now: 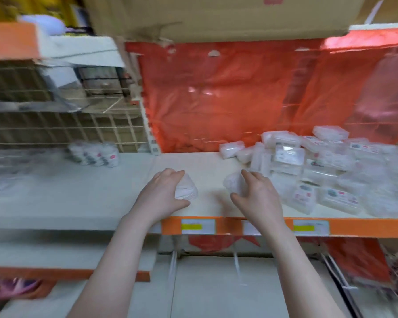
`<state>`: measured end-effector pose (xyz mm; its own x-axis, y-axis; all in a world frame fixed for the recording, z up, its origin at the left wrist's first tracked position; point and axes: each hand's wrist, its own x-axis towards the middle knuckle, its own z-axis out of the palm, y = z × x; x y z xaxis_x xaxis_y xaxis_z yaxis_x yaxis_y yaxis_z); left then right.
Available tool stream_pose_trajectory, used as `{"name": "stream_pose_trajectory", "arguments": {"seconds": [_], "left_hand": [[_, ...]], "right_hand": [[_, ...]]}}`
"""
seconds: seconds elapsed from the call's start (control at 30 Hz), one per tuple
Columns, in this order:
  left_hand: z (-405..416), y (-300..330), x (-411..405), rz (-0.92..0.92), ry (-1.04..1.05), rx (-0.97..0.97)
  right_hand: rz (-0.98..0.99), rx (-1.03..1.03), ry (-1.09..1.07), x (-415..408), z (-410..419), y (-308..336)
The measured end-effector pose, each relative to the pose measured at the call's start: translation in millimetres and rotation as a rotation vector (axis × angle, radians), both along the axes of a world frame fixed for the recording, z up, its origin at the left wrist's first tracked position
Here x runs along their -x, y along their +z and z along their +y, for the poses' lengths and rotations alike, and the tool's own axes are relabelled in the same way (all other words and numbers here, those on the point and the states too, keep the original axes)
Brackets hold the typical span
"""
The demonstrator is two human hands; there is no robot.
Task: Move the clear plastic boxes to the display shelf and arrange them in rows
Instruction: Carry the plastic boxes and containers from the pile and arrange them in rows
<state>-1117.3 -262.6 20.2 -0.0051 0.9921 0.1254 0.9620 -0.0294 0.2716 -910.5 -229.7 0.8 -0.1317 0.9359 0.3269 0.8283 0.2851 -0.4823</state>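
On the display shelf (115, 203), near its orange front edge (354, 227): both hands are working, each with one clear plastic box.
Left hand (161, 193): its fingers and thumb are curled around a small clear box (186, 188), which sits on the shelf just behind the orange front edge.
Right hand (255, 193): it is clamped in the same way on a second clear box (233, 183), also just behind the orange front edge and apart from the first box.
Loose pile (308, 171): many more clear boxes lie in disorder behind the orange front edge, to the right of the right hand, some tilted and some stacked.
Step in hand, as I judge: to set these two boxes down as the beginning of a row.
How to do it well: put each box flat, with one side parallel to the orange front edge, and bring the two boxes close until they touch, so the row starts straight.
Grip advice: the boxes look light and smooth, so a gentle hold by the sides is enough; strong pressing may pop a lid.
Risk: the right forearm is near the pile, and a wide movement can push boxes over the orange front edge.
Blur: the picture is soft, so I cannot read the labels or tell whether the lids are closed.
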Motion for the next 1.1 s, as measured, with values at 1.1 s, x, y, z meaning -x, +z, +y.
{"name": "stream_pose_trajectory", "arguments": {"seconds": [1.1], "left_hand": [[-202.2,-7.3,460.1,0.026,0.547,0.070]], "right_hand": [[-0.098,0.048,0.546,497.8,-102.9,-4.7]]}}
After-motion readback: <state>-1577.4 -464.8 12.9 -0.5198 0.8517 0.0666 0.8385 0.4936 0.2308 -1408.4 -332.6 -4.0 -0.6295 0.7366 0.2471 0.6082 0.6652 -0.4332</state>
